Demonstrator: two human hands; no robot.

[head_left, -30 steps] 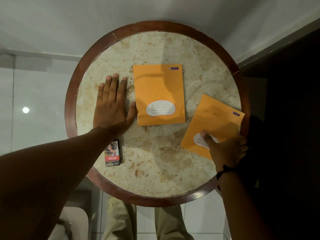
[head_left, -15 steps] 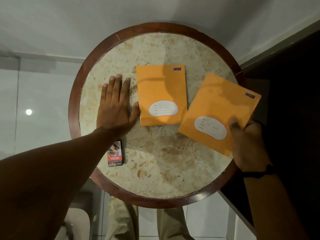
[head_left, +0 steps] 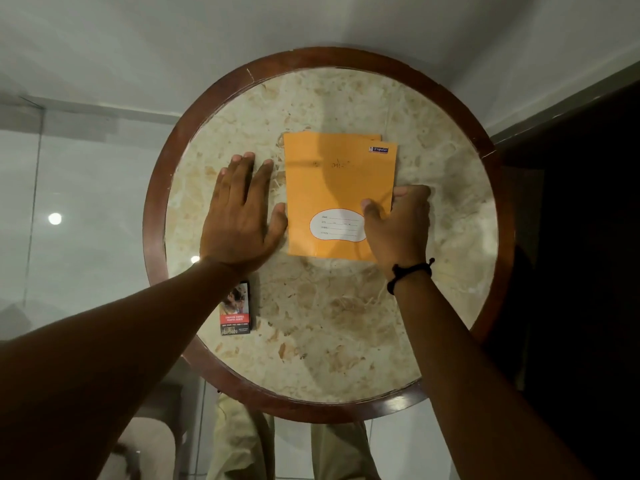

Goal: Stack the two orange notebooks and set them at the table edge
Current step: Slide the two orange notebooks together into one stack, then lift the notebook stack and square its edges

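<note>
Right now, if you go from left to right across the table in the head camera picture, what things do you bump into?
left hand flat on the table → top orange notebook, lying on the other one → right hand gripping its right edge. The small box sits nearer, under the left wrist.

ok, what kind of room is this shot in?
Probably a home or hotel room, not a lab. A small round marble-topped table with a wooden rim stands on a glossy tiled floor by a plain white wall. A cigarette pack lies by the notebooks.

Small printed box [head_left: 236, 309], perhaps cigarettes, near table [head_left: 346, 341] edge.
</note>
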